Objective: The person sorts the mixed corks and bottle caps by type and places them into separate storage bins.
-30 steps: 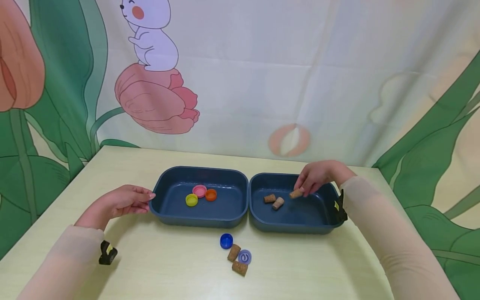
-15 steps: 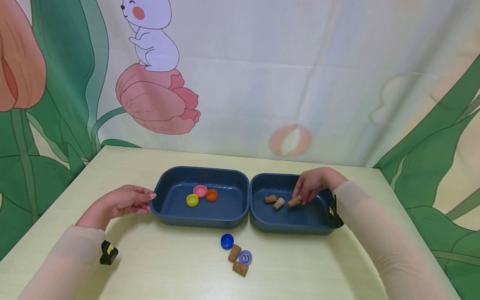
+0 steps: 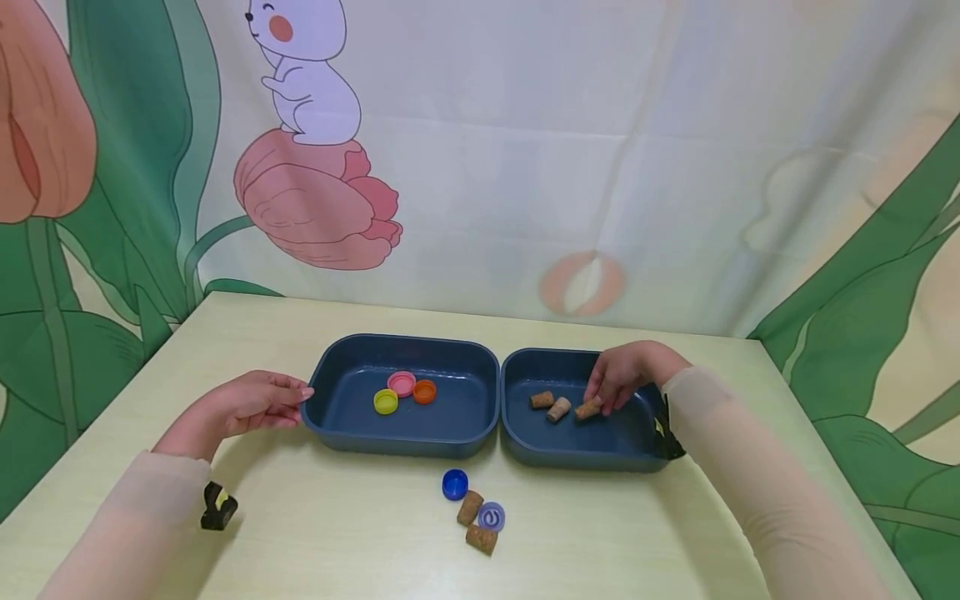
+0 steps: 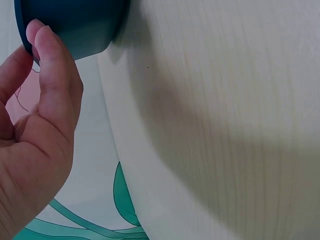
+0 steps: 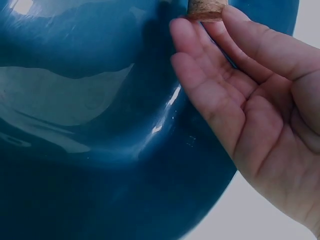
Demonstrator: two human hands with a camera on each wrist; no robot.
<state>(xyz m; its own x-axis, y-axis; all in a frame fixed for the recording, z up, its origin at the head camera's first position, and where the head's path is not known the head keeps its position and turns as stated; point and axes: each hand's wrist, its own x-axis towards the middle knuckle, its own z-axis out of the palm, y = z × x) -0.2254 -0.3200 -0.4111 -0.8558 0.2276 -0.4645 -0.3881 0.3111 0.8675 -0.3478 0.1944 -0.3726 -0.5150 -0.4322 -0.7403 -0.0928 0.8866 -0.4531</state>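
My right hand [image 3: 621, 377] is lowered into the right dark blue tray [image 3: 585, 458], with a cork [image 3: 587, 409] between thumb and fingers. That cork [image 5: 206, 9] shows only in part at the top of the right wrist view. Two more corks, one darker [image 3: 542, 400] and one paler [image 3: 558, 409], lie left of it on the tray floor. My left hand [image 3: 251, 404] pinches the left end of the other dark blue tray [image 3: 397, 444]; the left wrist view shows fingertips [image 4: 44, 37] at its rim. Inside that tray sit a pink cap [image 3: 401, 383], a yellow cap [image 3: 386, 402] and an orange cap [image 3: 424, 392].
On the pale table [image 3: 337, 533], in front of the trays, lie a blue cap [image 3: 454, 484], a purple cap [image 3: 491, 517], one cork [image 3: 470, 507] and a second cork [image 3: 482, 539]. The trays stand side by side. A printed curtain [image 3: 480, 167] hangs behind the table.
My right hand has come down and slightly left into the right tray, carrying the cork to near the other two. The left hand stays at its tray's rim.
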